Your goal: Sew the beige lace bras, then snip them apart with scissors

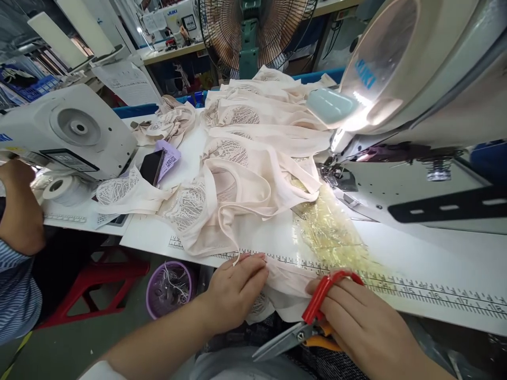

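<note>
My left hand (240, 287) grips the edge of a pale beige bra (289, 279) at the table's front edge, with its fingers pressed together. A lace part of this bra hangs down over my lap. My right hand (364, 322) holds scissors (283, 340) with red and orange handles, the blades pointing left and down. The fingertips of that hand also touch the bra's other end. Just beyond my hands lies another beige bra with a lace cup (188, 206), its straps looped. Behind it, more beige bras (241, 113) lie in a row.
A sewing machine (420, 184) with a lit lamp stands at right, yellowish clear film (332, 227) beside it. Another machine (75, 126), a dark phone (152, 168) and a thread spool (65, 190) are at left, near a co-worker's arm (19, 206). Below are a purple bin (152, 295) and red stool (95, 285).
</note>
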`<state>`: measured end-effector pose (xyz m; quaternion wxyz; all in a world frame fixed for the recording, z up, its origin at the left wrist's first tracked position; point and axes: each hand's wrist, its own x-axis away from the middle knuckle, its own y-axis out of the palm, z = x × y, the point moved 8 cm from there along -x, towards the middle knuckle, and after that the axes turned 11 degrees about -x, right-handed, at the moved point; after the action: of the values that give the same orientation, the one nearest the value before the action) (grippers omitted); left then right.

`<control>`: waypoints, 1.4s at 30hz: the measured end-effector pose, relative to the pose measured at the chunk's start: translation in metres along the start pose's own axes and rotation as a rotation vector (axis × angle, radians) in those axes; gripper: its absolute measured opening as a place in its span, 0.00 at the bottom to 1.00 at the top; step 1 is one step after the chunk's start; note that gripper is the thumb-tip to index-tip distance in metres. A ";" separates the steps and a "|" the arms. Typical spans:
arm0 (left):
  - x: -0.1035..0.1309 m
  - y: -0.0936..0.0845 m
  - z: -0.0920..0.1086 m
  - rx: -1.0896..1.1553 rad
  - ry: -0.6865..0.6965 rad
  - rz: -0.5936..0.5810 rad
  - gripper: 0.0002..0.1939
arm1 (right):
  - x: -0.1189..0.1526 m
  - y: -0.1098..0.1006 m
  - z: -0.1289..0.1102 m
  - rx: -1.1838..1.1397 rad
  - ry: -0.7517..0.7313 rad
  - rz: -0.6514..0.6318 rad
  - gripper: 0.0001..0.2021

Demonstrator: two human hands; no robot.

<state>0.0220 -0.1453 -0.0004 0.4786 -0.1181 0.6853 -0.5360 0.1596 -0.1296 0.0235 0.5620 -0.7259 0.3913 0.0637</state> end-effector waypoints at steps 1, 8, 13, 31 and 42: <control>-0.001 0.000 0.000 -0.009 0.008 -0.004 0.14 | -0.001 -0.001 0.000 0.004 0.007 0.000 0.17; -0.008 -0.009 0.004 -0.025 0.100 -0.002 0.13 | 0.012 0.002 -0.003 0.035 0.017 -0.090 0.16; -0.009 -0.010 0.006 -0.052 0.087 -0.004 0.13 | 0.022 0.003 -0.003 -0.044 0.048 -0.082 0.16; 0.011 0.009 0.000 -0.070 0.058 -0.159 0.18 | 0.028 -0.002 0.003 -0.111 0.079 -0.021 0.13; 0.001 -0.001 -0.001 -0.102 0.081 -0.062 0.16 | 0.016 -0.008 0.004 -0.101 0.115 0.029 0.13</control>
<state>0.0210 -0.1456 -0.0003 0.4269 -0.1418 0.7266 -0.5193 0.1774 -0.1338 0.0198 0.5003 -0.7501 0.4296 0.0497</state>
